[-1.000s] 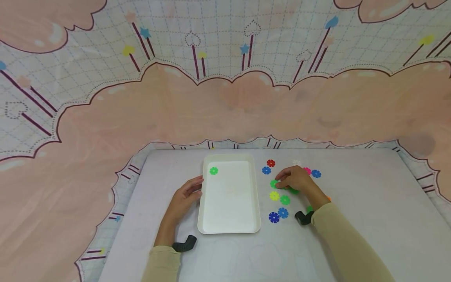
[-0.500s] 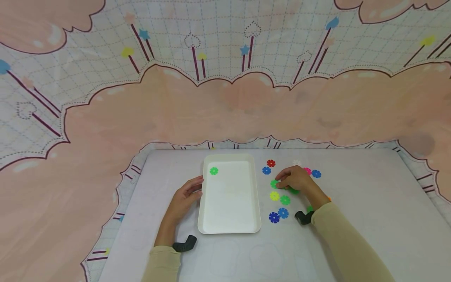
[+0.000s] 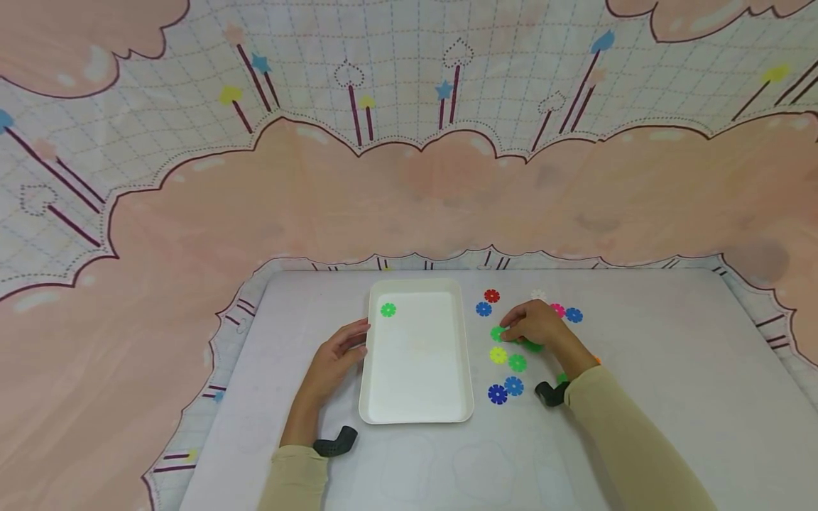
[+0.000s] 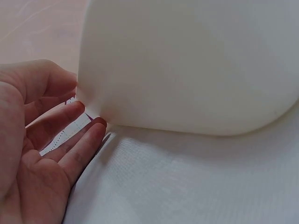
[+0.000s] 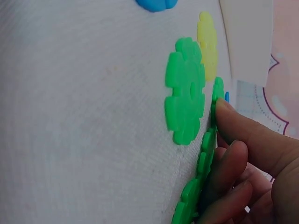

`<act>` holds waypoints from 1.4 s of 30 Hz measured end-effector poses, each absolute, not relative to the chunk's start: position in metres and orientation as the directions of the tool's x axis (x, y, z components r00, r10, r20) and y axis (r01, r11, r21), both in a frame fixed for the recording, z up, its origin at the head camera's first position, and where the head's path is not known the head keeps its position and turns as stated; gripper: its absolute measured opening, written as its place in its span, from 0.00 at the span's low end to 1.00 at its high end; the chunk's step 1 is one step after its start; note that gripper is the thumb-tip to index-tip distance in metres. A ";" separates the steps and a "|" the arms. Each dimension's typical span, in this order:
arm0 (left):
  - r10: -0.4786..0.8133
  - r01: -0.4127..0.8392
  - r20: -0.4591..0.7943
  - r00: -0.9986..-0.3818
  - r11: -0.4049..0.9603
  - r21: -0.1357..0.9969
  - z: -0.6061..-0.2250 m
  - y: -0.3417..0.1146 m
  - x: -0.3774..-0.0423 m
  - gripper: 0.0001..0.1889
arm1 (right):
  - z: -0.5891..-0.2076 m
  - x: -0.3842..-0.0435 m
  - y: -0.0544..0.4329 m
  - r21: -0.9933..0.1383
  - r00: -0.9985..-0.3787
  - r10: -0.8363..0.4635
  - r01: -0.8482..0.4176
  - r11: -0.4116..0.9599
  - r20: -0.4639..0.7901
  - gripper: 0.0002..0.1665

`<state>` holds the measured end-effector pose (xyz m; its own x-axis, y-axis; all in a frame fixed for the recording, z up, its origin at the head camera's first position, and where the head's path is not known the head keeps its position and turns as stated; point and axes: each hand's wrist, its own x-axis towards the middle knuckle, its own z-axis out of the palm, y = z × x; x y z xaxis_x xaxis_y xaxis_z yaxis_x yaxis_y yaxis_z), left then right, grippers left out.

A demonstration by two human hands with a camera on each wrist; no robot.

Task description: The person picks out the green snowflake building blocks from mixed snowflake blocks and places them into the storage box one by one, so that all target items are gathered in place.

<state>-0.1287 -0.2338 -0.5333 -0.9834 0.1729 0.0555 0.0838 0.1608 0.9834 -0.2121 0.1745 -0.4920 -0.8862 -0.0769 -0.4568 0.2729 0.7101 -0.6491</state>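
Note:
A white tray (image 3: 415,355) lies in the middle of the table, with one green snowflake disc on it near its far left corner. My left hand (image 3: 334,358) touches the tray's left edge with loosely bent fingertips; the left wrist view shows the fingertips (image 4: 97,125) against the rim. To the right of the tray my right hand (image 3: 539,328) has thumb and forefinger at another green snowflake disc (image 3: 496,333), pinching its edge. The right wrist view shows the thumb on that disc (image 5: 218,87); the forefinger is hidden there. More green discs (image 5: 189,198) lie under the curled fingers, partly covered.
Around the right hand lie a red disc (image 3: 491,296), a yellow disc (image 3: 498,355), a pink disc (image 3: 557,310), a pale disc (image 3: 539,294) and several blue ones, among them a dark blue disc (image 3: 497,394). A patterned cloth (image 3: 415,191) hangs behind the table.

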 end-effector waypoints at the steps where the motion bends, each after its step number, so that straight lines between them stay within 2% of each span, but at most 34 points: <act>1: 0.173 0.086 0.057 -0.983 0.161 0.983 -0.534 -0.234 -0.129 0.23 | -0.492 -0.212 0.174 -0.646 -0.885 -0.074 0.275 0.712 -0.459 0.15; 8: 0.174 0.093 0.065 -0.983 0.157 0.983 -0.535 -0.233 -0.127 0.23 | -0.493 -0.213 0.174 -0.628 -0.882 -0.064 0.280 0.726 -0.467 0.15; 16: 0.179 0.114 0.085 -0.980 0.156 0.981 -0.535 -0.234 -0.126 0.23 | -0.494 -0.211 0.178 -0.663 -0.882 -0.114 0.252 0.705 -0.457 0.14; 42: 0.154 0.098 0.072 -0.985 0.170 0.981 -0.536 -0.231 -0.123 0.23 | -0.494 -0.215 0.184 -0.695 -0.853 -0.137 0.306 0.650 -0.504 0.15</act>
<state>-0.1226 -0.2315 -0.5363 -0.9854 0.1543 0.0719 0.0981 0.1698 0.9806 -0.2155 0.1839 -0.4943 -0.8528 -0.1372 -0.5039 0.3064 0.6500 -0.6954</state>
